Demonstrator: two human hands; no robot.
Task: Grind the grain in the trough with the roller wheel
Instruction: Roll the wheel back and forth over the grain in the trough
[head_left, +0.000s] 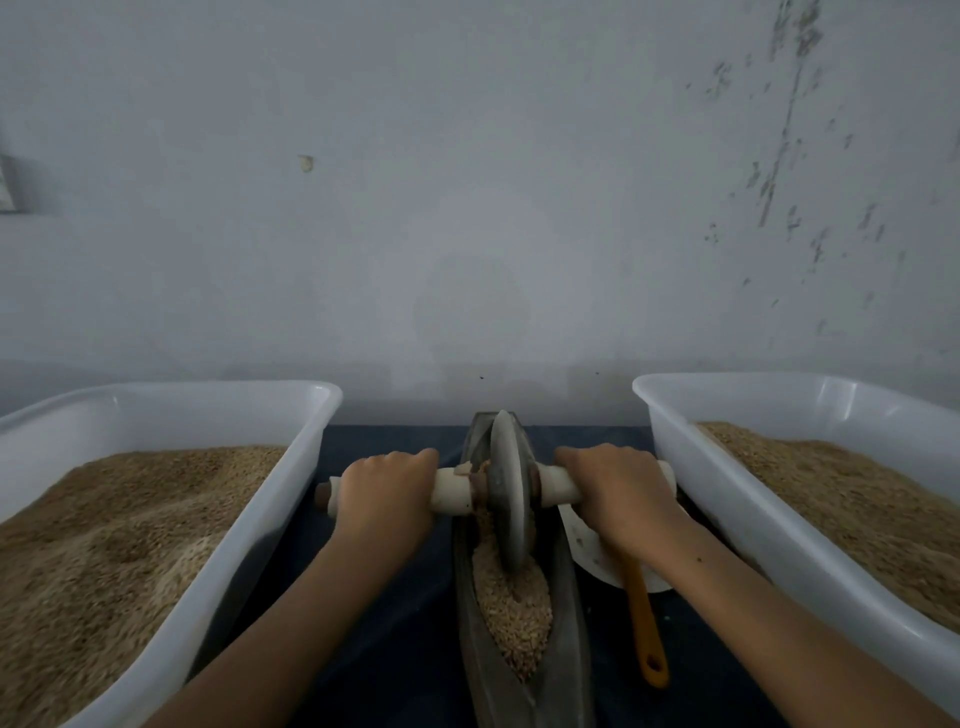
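Observation:
A narrow dark metal trough (563, 649) runs away from me in the middle of the table, with tan grain (514, 608) lying in its groove. A grey roller wheel (506, 499) stands on edge in the far half of the trough, on the grain. A pale axle handle (452, 488) sticks out on both sides of the wheel. My left hand (384, 493) grips the left end of the handle. My right hand (618, 488) grips the right end. Both arms reach forward from the bottom of the view.
A white plastic tub (291, 483) full of grain stands at the left, and another white tub (727, 499) of grain at the right. A white scoop with an orange handle (644, 618) lies between the trough and the right tub. A grey wall rises close behind.

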